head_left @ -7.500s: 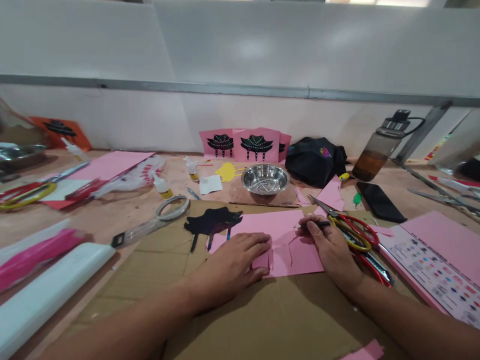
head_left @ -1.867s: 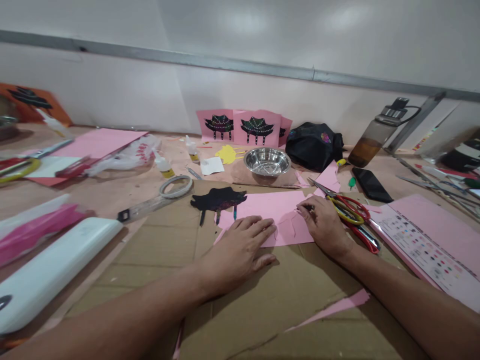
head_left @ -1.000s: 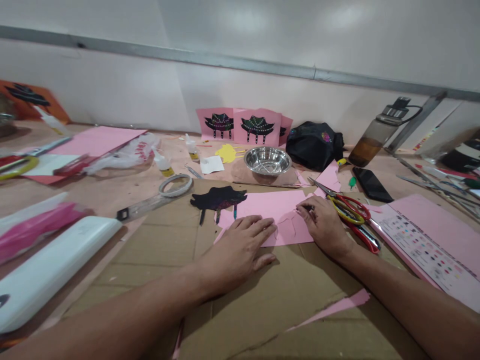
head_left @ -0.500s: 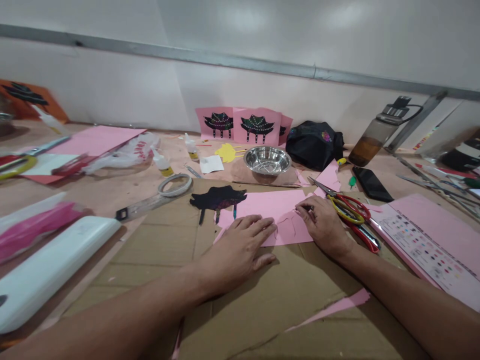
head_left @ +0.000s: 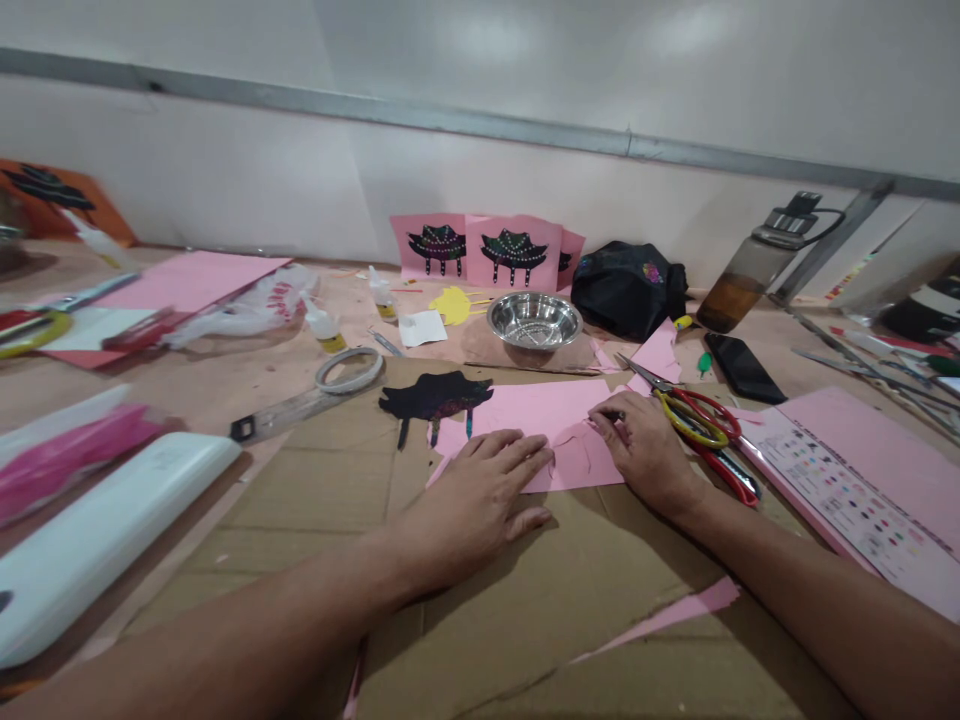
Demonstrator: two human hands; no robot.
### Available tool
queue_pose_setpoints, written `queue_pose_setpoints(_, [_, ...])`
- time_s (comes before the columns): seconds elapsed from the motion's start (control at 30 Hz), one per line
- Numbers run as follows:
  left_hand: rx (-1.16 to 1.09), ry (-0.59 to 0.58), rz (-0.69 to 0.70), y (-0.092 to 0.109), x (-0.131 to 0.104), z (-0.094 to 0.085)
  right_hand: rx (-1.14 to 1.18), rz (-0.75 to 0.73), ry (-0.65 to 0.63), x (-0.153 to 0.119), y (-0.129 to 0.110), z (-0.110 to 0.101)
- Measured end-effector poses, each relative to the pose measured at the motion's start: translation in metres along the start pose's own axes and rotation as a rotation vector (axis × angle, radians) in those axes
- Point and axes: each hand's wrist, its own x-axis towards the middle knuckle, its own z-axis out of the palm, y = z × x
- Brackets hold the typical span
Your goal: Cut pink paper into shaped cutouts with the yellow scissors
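Note:
My left hand (head_left: 491, 490) lies flat across the left part of a pink paper sheet (head_left: 559, 402), fingers stretched out. Over the sheet's right side, my right hand (head_left: 649, 445) is closed in a pinch. Something small and dark shows at its fingertips, too little of it to name. Thin curved lines or cuts run across the pink paper between the hands. A black hat-shaped cutout (head_left: 435, 395) with hanging strips lies just beyond my left hand. Scissors (head_left: 694, 415) with red and yellow handles rest beside my right hand, next to a red utility knife (head_left: 727, 475).
Cardboard (head_left: 585, 590) lies under the work, with a pink scrap (head_left: 667, 615) on it. Beyond stand a metal bowl (head_left: 535, 322), glue bottles (head_left: 325, 325), a black bag (head_left: 628, 290) and a drink bottle (head_left: 754, 270). A phone (head_left: 745, 368) lies right; tape (head_left: 349, 371) and a ruler (head_left: 281, 410) lie left.
My right hand has shifted very slightly to the left over the pink paper. My left hand and the things around stay in place.

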Motion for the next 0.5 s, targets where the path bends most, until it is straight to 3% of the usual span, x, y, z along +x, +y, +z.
queue_pose_setpoints(0.5, [0.002,-0.023,-0.016,0.0028,0.0007,-0.0044,-0.02,-0.02,0.0,0.0007,-0.0023,0.0003])
